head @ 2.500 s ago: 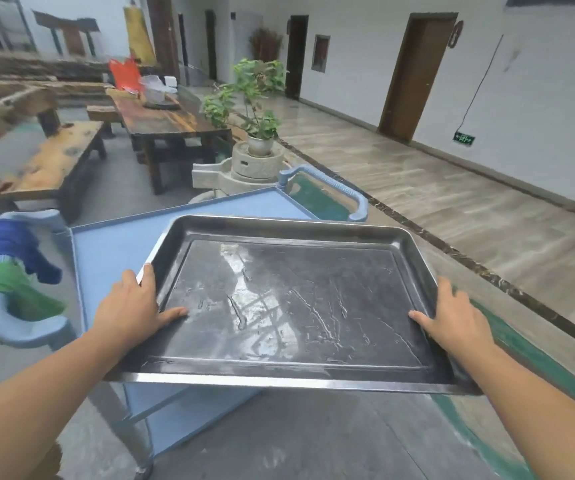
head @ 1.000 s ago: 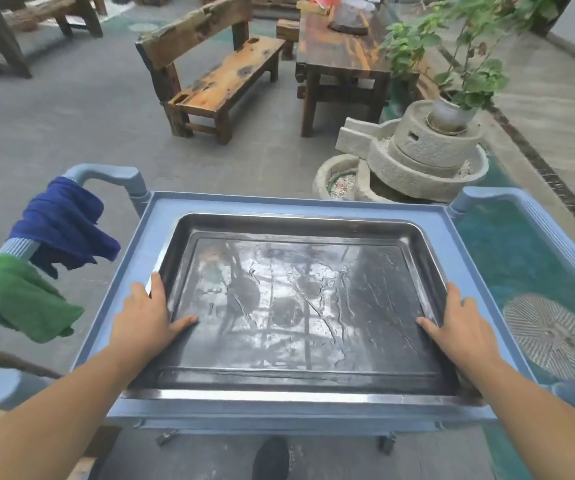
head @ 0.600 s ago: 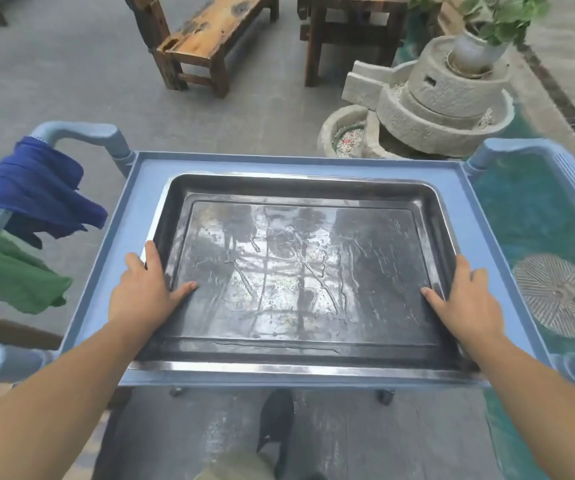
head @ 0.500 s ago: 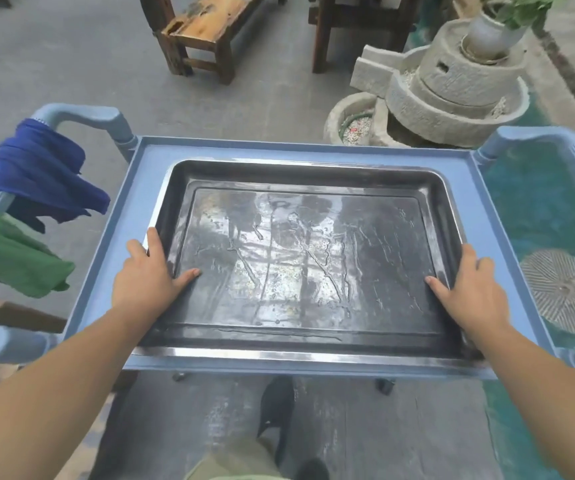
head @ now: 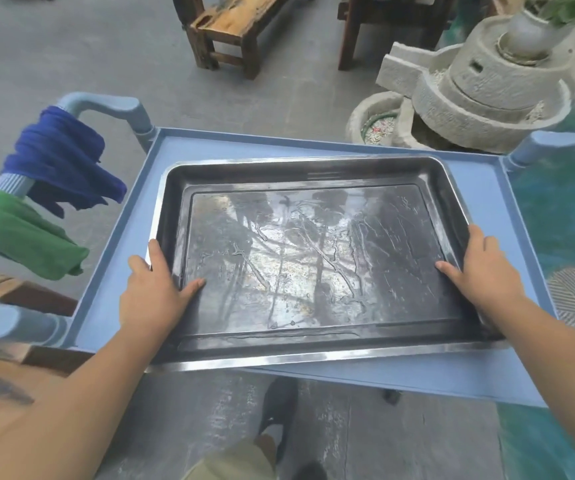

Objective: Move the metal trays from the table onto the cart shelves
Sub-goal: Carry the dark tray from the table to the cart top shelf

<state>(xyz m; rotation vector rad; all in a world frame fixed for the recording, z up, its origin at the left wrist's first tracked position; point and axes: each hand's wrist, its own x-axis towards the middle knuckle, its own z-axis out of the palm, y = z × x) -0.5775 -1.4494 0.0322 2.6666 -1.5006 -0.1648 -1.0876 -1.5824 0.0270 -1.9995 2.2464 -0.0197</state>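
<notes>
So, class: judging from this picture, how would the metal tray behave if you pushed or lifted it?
The metal tray is probably stiff: it spans flat between the left hand and right hand without sagging. Its streaked, shiny floor looks wet, so it may be slippery. The smooth blue cart shelf suggests it would slide rather than tip.

I count one metal tray (head: 307, 258) in front of me, and I see one blue cart (head: 480, 188) under it. I have two hands on the tray, my left hand (head: 154, 292) and my right hand (head: 483, 271). On the cart handle there are two cloths: one blue cloth (head: 57, 161) and one green cloth (head: 19, 233). Behind the cart I count one stone mill (head: 480, 84) with one plant pot (head: 528, 32) on top. Further away I see one wooden bench (head: 234, 22). Below, I see one shoe (head: 275, 407).
</notes>
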